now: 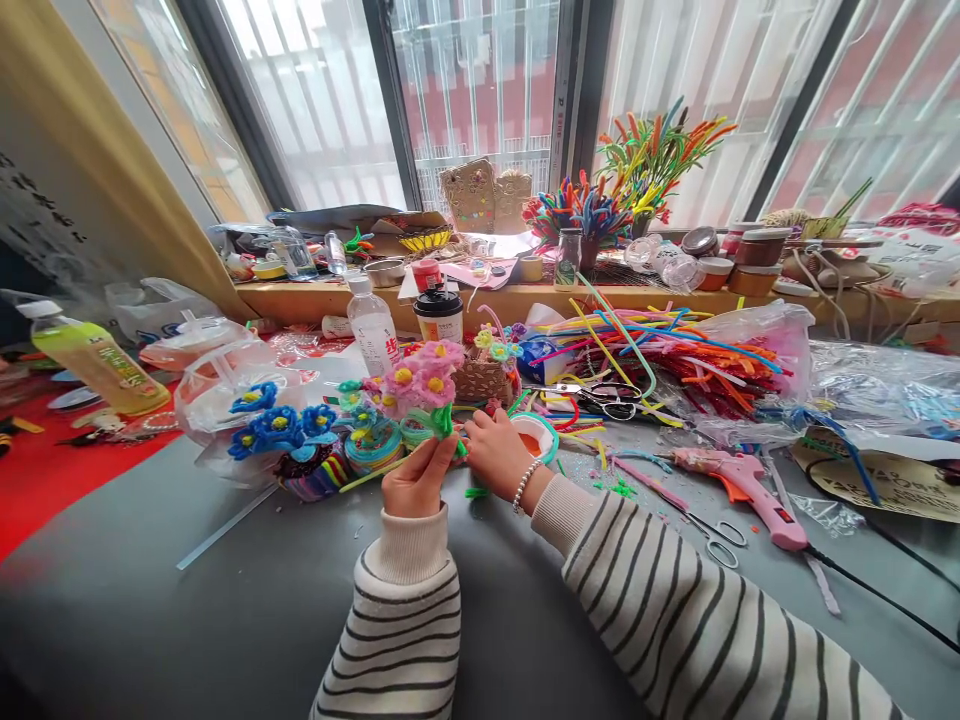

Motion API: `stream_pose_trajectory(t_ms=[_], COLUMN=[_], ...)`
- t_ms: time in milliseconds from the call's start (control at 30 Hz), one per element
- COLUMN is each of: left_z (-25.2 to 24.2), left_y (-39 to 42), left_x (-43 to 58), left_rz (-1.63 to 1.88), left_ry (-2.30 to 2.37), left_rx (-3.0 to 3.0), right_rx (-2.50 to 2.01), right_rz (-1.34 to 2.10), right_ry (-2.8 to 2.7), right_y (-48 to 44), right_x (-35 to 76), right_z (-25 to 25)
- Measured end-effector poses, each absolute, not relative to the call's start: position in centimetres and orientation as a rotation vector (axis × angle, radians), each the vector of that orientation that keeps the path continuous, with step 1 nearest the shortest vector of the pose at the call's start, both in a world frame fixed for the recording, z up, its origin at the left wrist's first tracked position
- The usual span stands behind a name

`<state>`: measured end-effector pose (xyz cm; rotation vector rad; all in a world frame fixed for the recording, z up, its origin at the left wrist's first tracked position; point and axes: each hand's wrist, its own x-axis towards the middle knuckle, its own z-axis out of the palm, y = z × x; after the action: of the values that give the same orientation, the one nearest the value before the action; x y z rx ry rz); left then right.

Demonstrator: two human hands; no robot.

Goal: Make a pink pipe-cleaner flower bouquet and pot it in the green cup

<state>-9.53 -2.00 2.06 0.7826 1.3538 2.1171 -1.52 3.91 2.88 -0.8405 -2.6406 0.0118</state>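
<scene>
At the far left, a bottle of yellow-green drink (101, 365) with a white cap leans to one side over a red surface (37, 480). To the right of it, on the grey table (187, 620), there are blue flowers (277, 428) with yellow centres, above a pot with colourful stripes (319, 475). Behind them stands a clear bottle (371, 325), upright. Near the middle, the left hand (418, 478) is closed in a pinch, and between its thumb and fingers it holds the green stem (441, 420) of a bunch of pink flowers (427, 378). This bunch is upright above the hand, in front of a cup with a dark lid (439, 315). Just beside, the right hand (499, 450) has its fingers bent close to the stem; its fingertips are partly hidden, so I cannot tell if they grip something. A bracelet of silver beads (526, 485) is around its wrist. Farther right, black-handled scissors (619, 400) lie near a large heap of coloured fuzzy sticks (720, 360). Closer to the right sleeve (675, 590), which is striped, small metal scissors (721, 540) rest on the table, and next to them lies a pink glue gun (754, 490) with a black cable (862, 580).
</scene>
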Motion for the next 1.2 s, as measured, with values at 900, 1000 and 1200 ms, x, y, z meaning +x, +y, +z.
stream_pose_trajectory(t_ms=[900, 1000, 1200], left_z=[1.1, 1.0, 1.2], left_y=[1.5, 1.4, 1.2], left_x=[-1.7, -1.5, -1.6], left_rz=[0.953, 0.928, 0.891], left_ry=[0.614, 0.638, 0.647], left_rx=[0.782, 0.818, 0.857], right_rx=[-0.656, -0.685, -0.710], right_rz=[1.481, 1.390, 1.167], right_ry=[-1.191, -1.341, -1.562], right_y=[0.9, 0.8, 1.5], right_x=[13.6, 13.1, 14.1], right_z=[3.8, 3.6, 3.9])
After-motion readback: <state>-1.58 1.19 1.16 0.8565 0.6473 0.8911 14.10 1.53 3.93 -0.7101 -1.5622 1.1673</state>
